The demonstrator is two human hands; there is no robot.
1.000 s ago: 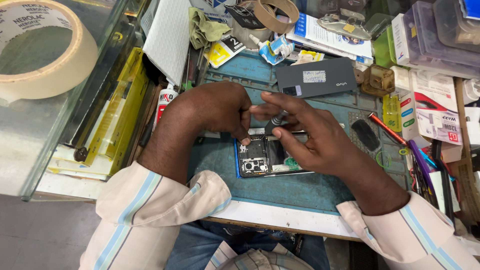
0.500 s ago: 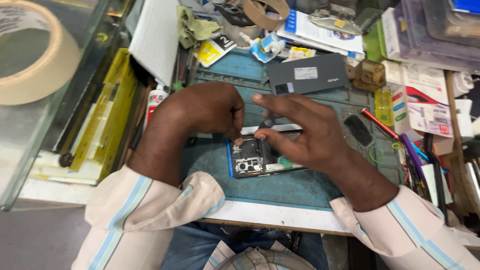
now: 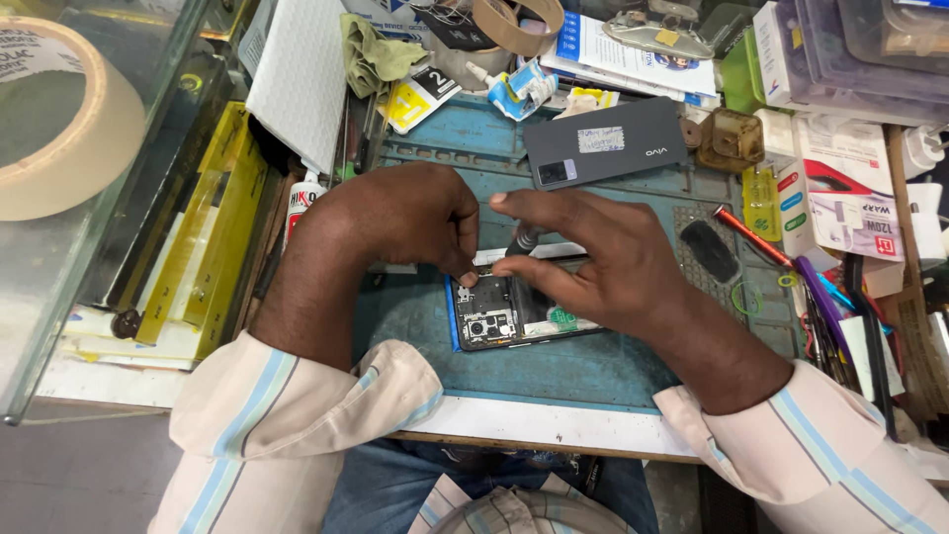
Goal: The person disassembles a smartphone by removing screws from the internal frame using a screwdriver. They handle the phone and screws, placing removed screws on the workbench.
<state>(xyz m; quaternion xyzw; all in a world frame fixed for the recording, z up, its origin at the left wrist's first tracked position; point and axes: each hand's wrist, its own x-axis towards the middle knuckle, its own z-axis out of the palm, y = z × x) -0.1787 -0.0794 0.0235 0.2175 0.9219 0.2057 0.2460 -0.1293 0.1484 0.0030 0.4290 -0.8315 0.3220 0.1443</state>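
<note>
While cluttered boxes ring the blue mat (image 3: 593, 371), both hands' fingers (image 3: 465, 272) pinch at the opened phone (image 3: 494, 316).

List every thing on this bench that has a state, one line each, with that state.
Phone: back off, insides and camera module exposed, flat on the blue mat.
Back cover: removed, lying apart beyond the hands.
Left hand: fingertips pressed on the phone's top edge.
Right hand: pinching a small dark tool over the phone.
Tape roll: lying flat on the glass.
</note>
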